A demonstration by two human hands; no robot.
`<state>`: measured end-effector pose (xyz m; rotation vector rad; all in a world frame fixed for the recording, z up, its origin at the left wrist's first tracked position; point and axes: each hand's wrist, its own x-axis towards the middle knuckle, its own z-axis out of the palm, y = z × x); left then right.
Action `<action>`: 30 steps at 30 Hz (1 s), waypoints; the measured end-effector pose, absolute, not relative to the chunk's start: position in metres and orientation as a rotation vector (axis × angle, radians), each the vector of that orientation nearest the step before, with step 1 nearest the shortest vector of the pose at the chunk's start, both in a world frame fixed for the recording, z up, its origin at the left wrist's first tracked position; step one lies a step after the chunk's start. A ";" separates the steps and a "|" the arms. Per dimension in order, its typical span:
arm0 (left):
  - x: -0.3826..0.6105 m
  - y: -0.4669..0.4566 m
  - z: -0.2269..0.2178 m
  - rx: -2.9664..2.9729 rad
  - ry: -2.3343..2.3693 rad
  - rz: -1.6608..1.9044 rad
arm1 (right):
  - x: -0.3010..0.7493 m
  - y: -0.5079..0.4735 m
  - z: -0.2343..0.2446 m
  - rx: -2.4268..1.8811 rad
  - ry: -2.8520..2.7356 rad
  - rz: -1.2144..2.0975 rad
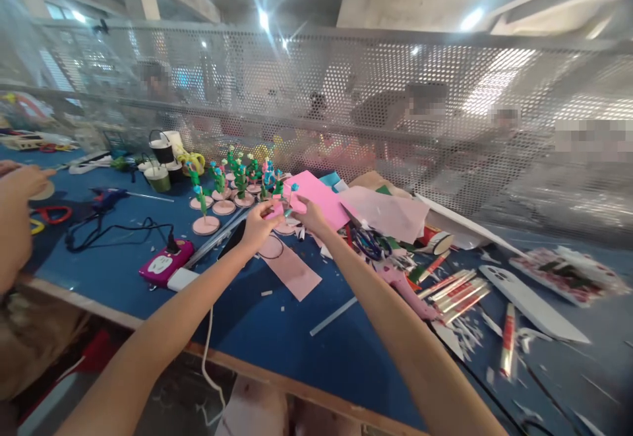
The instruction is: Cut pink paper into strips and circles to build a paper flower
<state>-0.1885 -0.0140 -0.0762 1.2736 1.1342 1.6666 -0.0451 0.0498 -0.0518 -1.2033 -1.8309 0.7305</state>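
Note:
My left hand reaches over the blue table, fingers pinched at a small piece of pink paper. Facing it, my right hand has thumb and fingers closed around the stem of a small flower ornament with a blue top. A round pink base shows just beneath the hands, partly covered by them. Behind and left stand several similar green-stemmed ornaments on round pink bases. A strip of pink paper lies in front of my hands, with a dark hair tie around my left wrist.
Pink sheets, scissors and a pink glue gun lie to the right, beside glossy tubes and scraps. At left are a magenta power strip, a blue glue gun and another person's hand. A perforated metal screen stands behind.

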 end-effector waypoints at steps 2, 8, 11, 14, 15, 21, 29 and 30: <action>-0.187 -0.015 -0.075 1.259 1.183 1.676 | -0.054 0.058 -0.064 -1.155 -1.809 0.794; -0.183 -0.019 -0.072 1.221 1.156 1.644 | -0.045 0.068 -0.074 -1.127 -1.689 0.869; -0.182 -0.021 -0.071 1.210 1.162 1.609 | -0.023 0.061 -0.064 -1.124 -1.630 0.921; -0.182 -0.020 -0.073 1.211 1.150 1.596 | 0.007 0.042 -0.046 -1.136 -1.554 1.019; -0.181 -0.019 -0.075 1.208 1.140 1.594 | 0.017 0.034 -0.039 -1.138 -1.570 1.025; -0.176 -0.018 -0.079 1.145 1.003 1.480 | 0.055 0.000 -0.003 -1.084 -1.653 0.892; -0.171 -0.029 -0.072 1.080 0.999 1.308 | 0.053 -0.009 0.017 -1.006 -1.497 1.216; -0.171 -0.030 -0.072 1.076 1.008 1.300 | 0.054 -0.011 0.019 -0.975 -1.472 1.328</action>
